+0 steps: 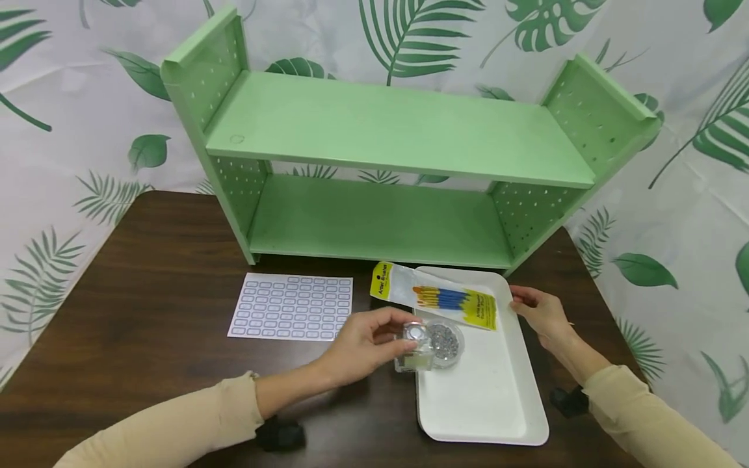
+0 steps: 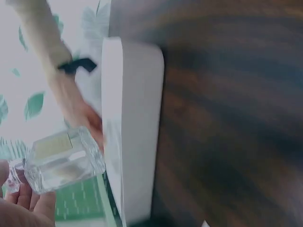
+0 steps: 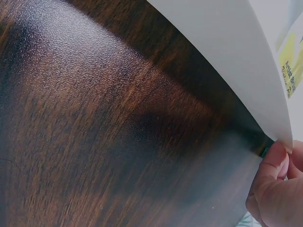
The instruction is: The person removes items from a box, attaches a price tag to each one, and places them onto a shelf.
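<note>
My left hand [image 1: 363,344] grips a clear glass perfume bottle [image 1: 414,359] by its cap, over the left edge of a white tray [image 1: 476,403]. In the left wrist view the square bottle [image 2: 64,165] shows a pale gold label. My right hand [image 1: 541,316] pinches the tray's rim near its far right corner; in the right wrist view thumb and finger meet at the tray edge [image 3: 246,61]. A round clear container of silver glitter [image 1: 446,343] is beside the bottle. A packet of artist brushes [image 1: 447,296] lies across the tray's far end, overhanging its left rim.
A green two-tier shelf [image 1: 386,218] stands at the back of the dark wooden table [image 1: 117,325]. A sheet of small blank labels [image 1: 291,307] lies left of the tray. Behind hangs a leaf-patterned cloth [image 1: 328,39].
</note>
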Motion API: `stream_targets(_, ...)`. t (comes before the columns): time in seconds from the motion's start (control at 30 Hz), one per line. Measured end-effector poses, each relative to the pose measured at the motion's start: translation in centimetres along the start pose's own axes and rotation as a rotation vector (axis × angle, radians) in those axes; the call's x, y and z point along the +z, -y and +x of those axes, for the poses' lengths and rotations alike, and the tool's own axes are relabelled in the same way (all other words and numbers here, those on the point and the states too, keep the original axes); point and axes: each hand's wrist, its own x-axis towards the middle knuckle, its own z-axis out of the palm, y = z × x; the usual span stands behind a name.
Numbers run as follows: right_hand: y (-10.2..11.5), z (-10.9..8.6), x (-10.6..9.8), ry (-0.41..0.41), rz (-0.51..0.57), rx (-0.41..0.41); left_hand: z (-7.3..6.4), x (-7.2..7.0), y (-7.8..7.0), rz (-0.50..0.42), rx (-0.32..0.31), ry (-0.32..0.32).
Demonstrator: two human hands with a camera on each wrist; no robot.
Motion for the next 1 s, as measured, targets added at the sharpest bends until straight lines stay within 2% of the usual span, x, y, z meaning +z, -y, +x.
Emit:
stream_targets(0.07,0.0,0.0,0.0,0.0,-0.002,-0.002,-0.6,-1.8,-0.7,0.028,-0.01,-0.028)
stream_targets(0.2,0.1,-0.1,-0.2,0.0,-0.008,-0.005,-1.9,-5.3,-1.0,0.102,-0.024,-0.072)
stream_targets(0.3,0.1,-0.1,-0.2,0.004,-0.01,-0.007,-3.1,-7.5,-0.6,0.154,-0.055,-0.099)
stream_targets(0.43,-0.1,0.0,-0.1,0.005,-0.014,-0.014,-4.5,-9.5,0.5,0.225,-0.091,-0.125)
stream_targets(0.63,-0.4,0.1,0.2,-0.014,-0.025,-0.013,-5.8,-10.9,1.5,0.252,-0.103,-0.09)
stream_targets(1.0,-0.2,0.0,0.2,0.0,-0.032,0.017,-7.2,-12.0,2.6,0.267,-0.07,-0.015)
